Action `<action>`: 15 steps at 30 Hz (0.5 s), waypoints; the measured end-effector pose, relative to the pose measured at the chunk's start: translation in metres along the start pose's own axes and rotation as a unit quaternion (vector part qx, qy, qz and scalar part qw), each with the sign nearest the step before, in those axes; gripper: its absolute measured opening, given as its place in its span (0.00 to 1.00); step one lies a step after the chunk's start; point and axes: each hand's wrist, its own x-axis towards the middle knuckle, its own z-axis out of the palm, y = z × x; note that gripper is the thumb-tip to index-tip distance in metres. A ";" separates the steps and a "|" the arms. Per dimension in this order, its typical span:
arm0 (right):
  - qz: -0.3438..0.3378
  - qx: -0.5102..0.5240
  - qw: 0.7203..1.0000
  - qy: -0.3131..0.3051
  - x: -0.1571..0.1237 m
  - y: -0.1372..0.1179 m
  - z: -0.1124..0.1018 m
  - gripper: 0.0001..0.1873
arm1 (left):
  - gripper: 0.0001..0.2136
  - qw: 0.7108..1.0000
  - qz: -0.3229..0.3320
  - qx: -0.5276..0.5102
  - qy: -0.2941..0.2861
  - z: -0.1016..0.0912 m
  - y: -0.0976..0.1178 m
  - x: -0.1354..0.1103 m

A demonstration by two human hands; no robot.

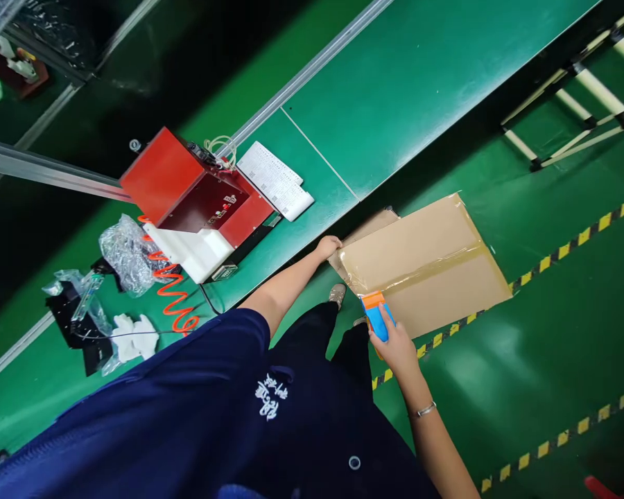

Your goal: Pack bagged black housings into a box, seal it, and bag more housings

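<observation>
Box (pixel 410 235) beside green bench (pixel 385 104), just in front of the person's shoes (pixel 337 294); tape strip (pixel 431 266) runs along its top face. Right hand (pixel 396 346): grasping blue-and-orange dispenser (pixel 378 320), orange end at the box's near edge, by the strip's end; contact cannot be told. Left hand (pixel 328 247): fingers bent at the box's near left corner, beside a flap (pixel 371 227); whether it grips, cannot tell. On bench: red machine (pixel 169 173), papers (pixel 273 177) just beside it.

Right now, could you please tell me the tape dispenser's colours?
The tape dispenser is blue and orange, visible in the head view.
</observation>
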 end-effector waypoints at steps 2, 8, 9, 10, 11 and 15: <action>-0.008 0.003 1.000 -0.027 -0.008 0.003 0.007 0.37 | 0.12 1.000 -0.024 0.003 -0.014 -0.001 -0.017 -0.012; -0.033 -0.029 0.997 -0.063 -0.007 -0.014 0.011 0.39 | 0.12 0.998 -0.059 0.011 -0.004 -0.006 -0.044 -0.025; -0.035 -0.036 0.997 -0.064 -0.004 -0.017 0.010 0.39 | 0.12 0.998 -0.061 0.018 -0.002 -0.007 -0.046 -0.024; -0.036 -0.040 0.996 -0.065 -0.002 -0.020 0.009 0.39 | 0.12 0.998 -0.062 0.026 -0.001 -0.007 -0.047 -0.023; -0.036 -0.044 0.996 -0.066 -0.001 -0.022 0.008 0.39 | 0.12 0.998 -0.061 0.035 -0.002 -0.006 -0.048 -0.021; -0.038 -0.059 0.995 -0.066 0.002 -0.018 0.007 0.39 | 0.13 0.995 -0.059 0.085 -0.002 -0.004 -0.046 -0.019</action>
